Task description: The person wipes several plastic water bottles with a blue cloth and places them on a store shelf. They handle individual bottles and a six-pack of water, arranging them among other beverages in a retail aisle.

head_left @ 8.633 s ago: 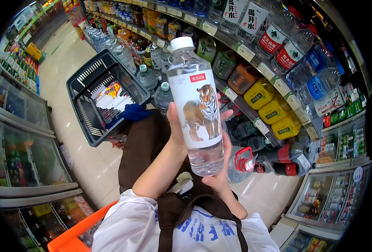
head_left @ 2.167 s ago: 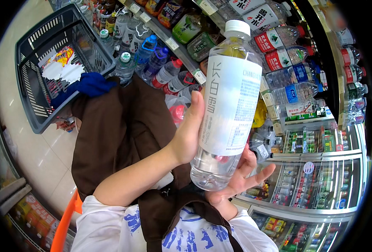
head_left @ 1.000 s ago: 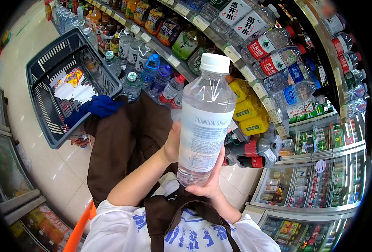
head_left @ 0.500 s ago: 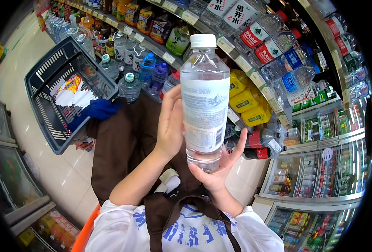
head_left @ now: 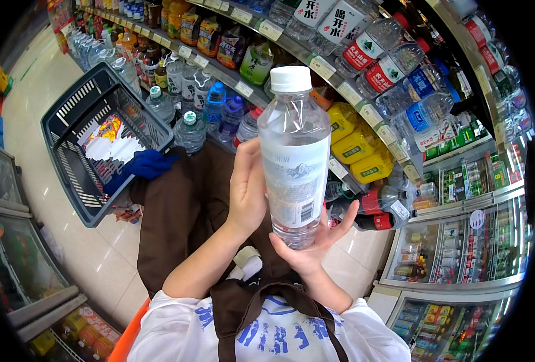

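A clear plastic water bottle [head_left: 294, 181] with a white cap stands nearly upright in front of my chest, its cap end farther from me. Its pale label carries a mountain drawing and a barcode. My left hand [head_left: 248, 193] grips the bottle's left side, with the fingertips partly hidden behind it. Under and behind the base is my right hand [head_left: 307, 256], its thumb against the lower edge and one finger stretched out to the right. The bottle hides the rest of that hand's fingers.
A dark grey shopping basket [head_left: 89, 218] at left holds a colourful packet [head_left: 109, 130]; blue cloth [head_left: 150, 164] hangs over its rim. Shelves of drinks curve ahead and right, with yellow bottles [head_left: 355, 145] behind my bottle. Glass-door coolers [head_left: 454, 250] line the right, more [head_left: 14, 253] the left.
The bottle has turned in my hands, so its label's mountain drawing and barcode have shifted left. It also sits slightly lower. Both hands keep hold of it.
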A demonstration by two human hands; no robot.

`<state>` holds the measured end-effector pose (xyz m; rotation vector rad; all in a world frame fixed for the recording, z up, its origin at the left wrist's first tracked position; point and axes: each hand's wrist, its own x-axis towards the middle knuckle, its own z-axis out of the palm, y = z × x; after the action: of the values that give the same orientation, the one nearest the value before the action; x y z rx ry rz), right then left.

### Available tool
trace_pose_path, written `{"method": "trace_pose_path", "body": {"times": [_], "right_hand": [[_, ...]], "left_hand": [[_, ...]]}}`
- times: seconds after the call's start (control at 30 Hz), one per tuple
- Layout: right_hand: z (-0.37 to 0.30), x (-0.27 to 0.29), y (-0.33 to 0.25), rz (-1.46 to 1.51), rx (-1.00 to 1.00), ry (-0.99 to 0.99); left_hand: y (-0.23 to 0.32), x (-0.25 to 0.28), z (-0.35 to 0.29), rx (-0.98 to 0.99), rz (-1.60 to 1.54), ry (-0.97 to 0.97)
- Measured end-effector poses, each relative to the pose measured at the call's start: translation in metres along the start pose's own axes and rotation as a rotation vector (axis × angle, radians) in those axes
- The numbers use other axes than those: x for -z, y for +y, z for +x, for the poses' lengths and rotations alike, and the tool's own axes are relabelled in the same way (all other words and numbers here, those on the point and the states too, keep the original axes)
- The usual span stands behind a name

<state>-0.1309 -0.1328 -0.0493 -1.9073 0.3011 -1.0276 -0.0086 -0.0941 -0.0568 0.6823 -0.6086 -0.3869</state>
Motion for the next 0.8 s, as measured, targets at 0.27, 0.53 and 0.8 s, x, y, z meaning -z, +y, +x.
{"method": "trace_pose_path", "body": {"times": [0.27, 0.53, 0.8], "right_hand": [[-0.002, 0.001, 0.005, -0.183, 0.105, 0.013], [-0.002, 0.001, 0.004, -0.261, 0.117, 0.015], [0.010, -0.001, -0.010, -0.161, -0.050, 0.092]], "left_hand": [[-0.001, 0.001, 0.001, -0.025, 0.026, 0.050], [0.006, -0.004, 0.004, -0.005, 0.129, 0.085], [0.018, -0.006, 0.009, 0.098, -0.061, 0.075]]}}
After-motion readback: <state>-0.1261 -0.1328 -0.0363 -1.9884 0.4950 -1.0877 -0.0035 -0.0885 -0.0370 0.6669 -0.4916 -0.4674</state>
